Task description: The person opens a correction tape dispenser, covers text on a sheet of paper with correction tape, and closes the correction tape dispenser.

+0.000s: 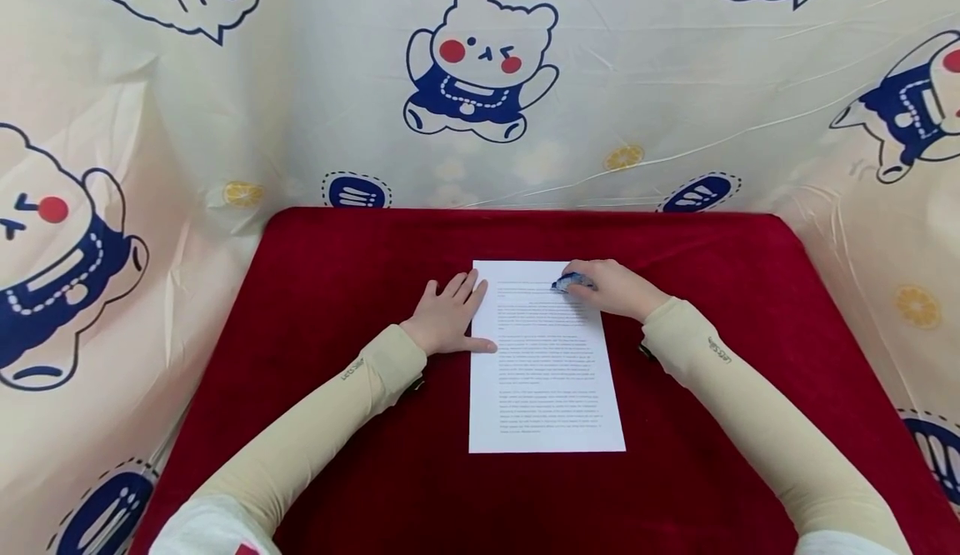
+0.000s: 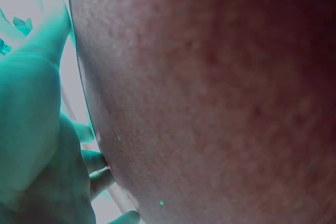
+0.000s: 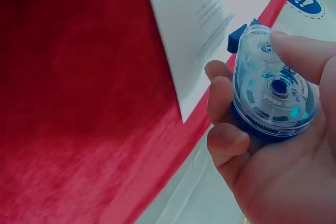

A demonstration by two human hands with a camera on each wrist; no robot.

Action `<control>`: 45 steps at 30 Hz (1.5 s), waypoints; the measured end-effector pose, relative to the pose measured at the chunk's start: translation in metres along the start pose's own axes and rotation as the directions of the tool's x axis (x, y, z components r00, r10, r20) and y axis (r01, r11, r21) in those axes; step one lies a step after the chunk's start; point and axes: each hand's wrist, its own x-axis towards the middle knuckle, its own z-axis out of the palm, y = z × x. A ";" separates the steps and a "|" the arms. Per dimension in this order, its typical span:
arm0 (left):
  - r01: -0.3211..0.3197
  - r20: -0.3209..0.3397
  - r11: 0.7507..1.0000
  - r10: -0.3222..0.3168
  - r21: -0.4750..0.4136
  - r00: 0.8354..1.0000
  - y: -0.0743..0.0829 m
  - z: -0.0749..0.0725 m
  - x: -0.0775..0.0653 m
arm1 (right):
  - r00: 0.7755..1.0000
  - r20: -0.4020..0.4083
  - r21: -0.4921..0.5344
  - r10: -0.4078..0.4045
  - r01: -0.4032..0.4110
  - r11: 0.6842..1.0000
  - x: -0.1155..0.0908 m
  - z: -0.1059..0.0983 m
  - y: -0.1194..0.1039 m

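Observation:
A printed sheet of paper (image 1: pixel 547 388) lies on the red cloth. My left hand (image 1: pixel 448 317) rests spread on its left edge, fingers straight and thumb on the paper; the left wrist view shows this hand (image 2: pixel 31 129) close up and tinted green. At the upper right of the sheet, my right hand (image 1: pixel 618 287) holds a correction tape dispenser (image 1: pixel 574 281) over the top printed lines. In the right wrist view, the correction tape (image 3: pixel 275 85) has a clear case with blue parts, gripped between the thumb and curled fingers of my right hand (image 3: pixel 283 171).
A red velvet cloth (image 1: pixel 360 472) covers the table. Behind and at both sides hangs a pale curtain (image 1: pixel 337 80) printed with cartoon bears. Beige sleeves (image 1: pixel 315 430) cover both forearms.

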 end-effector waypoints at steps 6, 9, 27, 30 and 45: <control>-0.002 -0.007 1.000 0.002 0.007 1.000 -0.001 0.001 0.001 | 1.000 -0.015 -0.011 0.024 -0.024 1.000 -0.012 -0.004 0.004; -0.009 -0.016 1.000 0.009 0.006 1.000 -0.001 -0.001 -0.001 | 0.999 -0.009 -0.006 0.040 -0.040 0.999 -0.016 -0.005 0.006; -0.023 -0.012 1.000 0.023 -0.003 1.000 0.000 -0.003 -0.003 | 0.999 0.035 0.021 -0.010 0.009 1.000 -0.029 -0.003 0.007; -0.022 -0.014 1.000 0.022 0.004 1.000 0.000 -0.002 -0.002 | 0.999 0.034 0.010 -0.010 0.010 1.000 -0.029 -0.003 0.007; -0.013 -0.009 1.000 0.013 -0.022 1.000 0.000 -0.002 -0.003 | 0.997 0.039 -0.021 -0.066 0.067 0.998 -0.022 -0.004 -0.006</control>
